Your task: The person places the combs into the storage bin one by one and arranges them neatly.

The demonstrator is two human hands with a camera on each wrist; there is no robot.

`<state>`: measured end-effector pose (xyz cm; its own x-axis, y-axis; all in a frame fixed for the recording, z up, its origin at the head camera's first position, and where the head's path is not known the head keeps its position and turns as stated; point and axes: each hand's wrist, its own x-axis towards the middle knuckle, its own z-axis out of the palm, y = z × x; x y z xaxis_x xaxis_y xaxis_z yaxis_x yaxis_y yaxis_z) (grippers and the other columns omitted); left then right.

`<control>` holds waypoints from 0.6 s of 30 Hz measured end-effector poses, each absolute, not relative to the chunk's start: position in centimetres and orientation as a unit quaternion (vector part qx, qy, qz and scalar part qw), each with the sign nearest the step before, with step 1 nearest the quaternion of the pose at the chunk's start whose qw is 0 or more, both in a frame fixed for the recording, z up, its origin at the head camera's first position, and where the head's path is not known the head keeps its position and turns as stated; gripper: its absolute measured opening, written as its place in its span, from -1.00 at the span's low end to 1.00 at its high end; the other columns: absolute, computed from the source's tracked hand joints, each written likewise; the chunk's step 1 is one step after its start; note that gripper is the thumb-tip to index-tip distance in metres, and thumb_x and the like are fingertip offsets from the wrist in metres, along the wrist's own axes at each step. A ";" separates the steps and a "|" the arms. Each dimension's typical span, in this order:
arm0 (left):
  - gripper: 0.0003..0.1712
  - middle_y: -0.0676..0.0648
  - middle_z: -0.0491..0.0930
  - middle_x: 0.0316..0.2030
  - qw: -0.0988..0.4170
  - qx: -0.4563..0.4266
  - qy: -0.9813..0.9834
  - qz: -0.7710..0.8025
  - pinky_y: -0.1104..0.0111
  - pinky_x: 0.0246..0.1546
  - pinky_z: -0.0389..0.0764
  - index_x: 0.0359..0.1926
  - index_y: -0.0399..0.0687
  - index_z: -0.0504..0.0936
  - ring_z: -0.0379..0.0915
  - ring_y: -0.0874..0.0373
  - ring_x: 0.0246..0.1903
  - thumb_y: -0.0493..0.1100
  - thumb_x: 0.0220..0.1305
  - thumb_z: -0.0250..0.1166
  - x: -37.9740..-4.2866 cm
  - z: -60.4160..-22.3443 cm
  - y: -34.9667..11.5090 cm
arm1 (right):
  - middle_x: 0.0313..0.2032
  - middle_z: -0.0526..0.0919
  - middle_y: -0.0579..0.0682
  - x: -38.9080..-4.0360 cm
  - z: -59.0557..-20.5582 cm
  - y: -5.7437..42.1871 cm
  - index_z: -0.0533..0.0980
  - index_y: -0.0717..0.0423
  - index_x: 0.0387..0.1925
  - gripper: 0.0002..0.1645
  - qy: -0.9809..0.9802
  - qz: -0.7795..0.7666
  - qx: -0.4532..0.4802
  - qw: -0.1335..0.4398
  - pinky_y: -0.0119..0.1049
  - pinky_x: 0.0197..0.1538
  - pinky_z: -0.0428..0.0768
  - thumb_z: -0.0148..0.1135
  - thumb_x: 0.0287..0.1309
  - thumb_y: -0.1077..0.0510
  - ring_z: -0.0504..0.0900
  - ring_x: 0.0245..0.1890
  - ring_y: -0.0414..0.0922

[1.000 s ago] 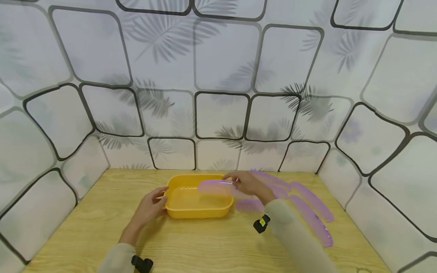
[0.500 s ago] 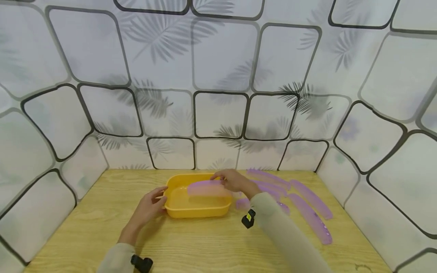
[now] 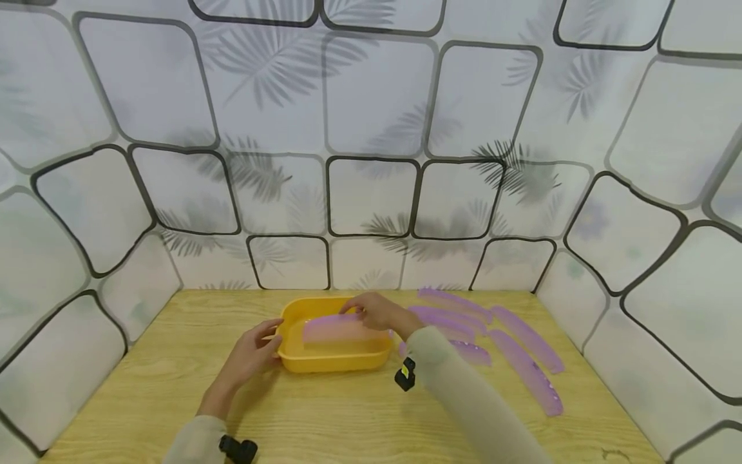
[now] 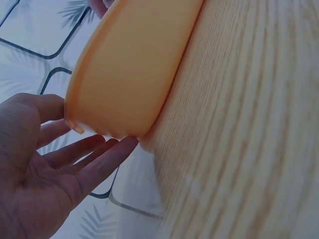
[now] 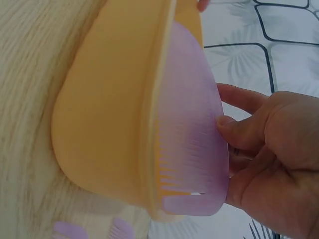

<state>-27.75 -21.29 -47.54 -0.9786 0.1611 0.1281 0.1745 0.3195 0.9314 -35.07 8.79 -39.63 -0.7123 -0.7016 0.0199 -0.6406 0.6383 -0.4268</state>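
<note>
My right hand (image 3: pixel 379 314) pinches a translucent purple comb (image 3: pixel 336 328) by its spine, thumb on one face and fingers on the other. The comb (image 5: pixel 192 114) is tilted on edge, its teeth toward the yellow plastic basin (image 3: pixel 336 364) and partly behind the rim in the right wrist view. Whether the comb touches the basin floor is not visible. At the basin's left end my left hand (image 3: pixel 252 351) touches the rim and outer wall. Its fingers (image 4: pixel 107 167) are fairly straight there.
Right of the basin, several more purple combs (image 3: pixel 527 374) lie loosely on the wooden table (image 3: pixel 336 419), some overlapping. Patterned wall covering (image 3: pixel 371 193) encloses the table at the back and both sides.
My right hand has moved left with the comb, bringing it further over the basin and slightly lower. The left hand has stayed at the basin's left end.
</note>
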 end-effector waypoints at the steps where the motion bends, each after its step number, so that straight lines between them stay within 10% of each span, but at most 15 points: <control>1: -0.42 -0.59 0.36 0.33 0.005 -0.105 -0.812 -0.574 0.16 -0.12 0.83 0.46 -0.42 0.31 0.53 -0.42 0.21 -0.27 0.55 0.16 -27.7 -47.5 -21.3 | 0.22 0.64 0.23 -35.0 -39.8 8.6 0.66 0.11 0.15 -0.27 0.903 -0.210 -0.366 0.080 -0.08 0.16 0.69 -0.02 0.08 0.67 0.65 0.14 0.12; 18: -0.43 -0.60 0.34 0.34 -0.001 -0.109 -0.812 -0.573 0.17 -0.14 0.83 0.47 -0.42 0.28 0.53 -0.42 0.21 -0.27 0.56 0.13 -27.9 -47.6 -21.5 | 0.05 0.70 0.18 -34.6 -42.0 6.5 0.63 0.03 0.20 -0.32 0.914 -0.192 -0.339 0.118 -0.20 0.10 0.67 0.10 0.16 0.61 0.64 0.01 0.02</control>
